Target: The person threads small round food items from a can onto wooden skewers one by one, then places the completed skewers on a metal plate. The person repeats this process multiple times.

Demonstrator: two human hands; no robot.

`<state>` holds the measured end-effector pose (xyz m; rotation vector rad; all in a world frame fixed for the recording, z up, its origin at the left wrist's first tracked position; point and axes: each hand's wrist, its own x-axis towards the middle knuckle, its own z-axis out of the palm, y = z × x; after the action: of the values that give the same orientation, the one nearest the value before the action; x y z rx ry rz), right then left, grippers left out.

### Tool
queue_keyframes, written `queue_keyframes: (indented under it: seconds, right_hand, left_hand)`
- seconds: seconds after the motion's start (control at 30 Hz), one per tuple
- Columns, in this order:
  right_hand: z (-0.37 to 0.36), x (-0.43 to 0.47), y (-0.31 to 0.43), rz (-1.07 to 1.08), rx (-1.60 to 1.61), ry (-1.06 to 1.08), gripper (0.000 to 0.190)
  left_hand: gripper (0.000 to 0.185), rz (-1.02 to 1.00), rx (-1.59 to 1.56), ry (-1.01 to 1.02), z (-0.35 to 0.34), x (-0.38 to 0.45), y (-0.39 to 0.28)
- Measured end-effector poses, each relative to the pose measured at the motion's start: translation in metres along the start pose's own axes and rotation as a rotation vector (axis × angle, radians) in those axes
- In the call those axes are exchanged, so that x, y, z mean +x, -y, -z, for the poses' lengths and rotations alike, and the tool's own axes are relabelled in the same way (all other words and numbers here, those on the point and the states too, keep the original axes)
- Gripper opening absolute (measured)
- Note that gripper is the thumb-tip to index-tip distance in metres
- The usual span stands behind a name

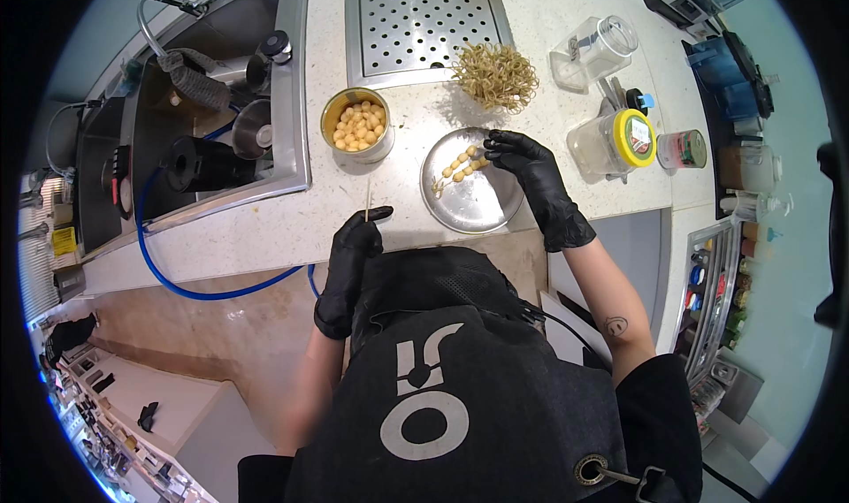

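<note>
My left hand (355, 258), in a black glove, grips a thin wooden pick (367, 198) that points up from its fingers at the counter's front edge. Over the right side of a round metal plate (457, 214) is my gloved right hand (530, 171), fingers bent. On that plate lie two picks threaded with small pale-yellow balls (457, 167), their knotted ends at the lower left. My right fingertips are close to the balls' upper end; contact is unclear. An opened tin can (378, 153) full of similar balls (359, 126) stands left of the plate. Behind the plate stands a bunch of knotted picks (497, 79).
A sink (292, 105) with metal vessels and a black pitcher (202, 165) is at left, a blue hose (219, 295) looping over its front. A perforated drain tray (424, 25) lies behind. Right are a clear jar (590, 52), a yellow-lidded jar (597, 148) and a smaller jar (682, 149).
</note>
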<state>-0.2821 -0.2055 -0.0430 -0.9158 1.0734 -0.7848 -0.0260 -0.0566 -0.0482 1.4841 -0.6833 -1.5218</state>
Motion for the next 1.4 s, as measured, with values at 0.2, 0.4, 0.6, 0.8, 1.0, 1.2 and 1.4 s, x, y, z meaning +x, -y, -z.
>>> queue_keyframes:
  seconds: [0.2,0.4,0.6,0.8,1.0,1.2,1.4]
  right_hand:
    - [-0.028,-0.007,0.015,0.013,0.074,0.001,0.024]
    - [-0.081,0.0,0.045,0.164,-0.175,0.117,0.02]
    - [-0.145,0.04,0.065,0.734,-0.952,0.385,0.022]
    - [-0.173,0.09,0.042,0.835,-1.597,0.731,0.013]
    - [-0.203,0.105,0.062,0.423,-1.811,0.958,0.014]
    - [-0.186,0.122,0.039,0.721,-1.899,1.056,0.012]
    - [-0.186,0.124,0.038,0.769,-1.795,1.09,0.012]
  left_hand:
    - [0.036,-0.04,-0.136,0.031,-0.002,-0.002,-0.015]
    - [0.047,-0.032,-0.313,-0.035,0.003,-0.016,-0.034]
    - [0.043,0.012,-0.351,-0.118,0.029,-0.022,-0.027]
    - [0.038,0.008,-0.349,-0.184,0.056,-0.026,-0.02]
    - [0.031,0.058,-0.355,-0.207,0.079,-0.034,-0.027]
    - [0.033,0.084,-0.263,-0.201,0.094,-0.035,-0.031]
    - [0.034,0.023,-0.281,-0.175,0.096,-0.03,-0.031]
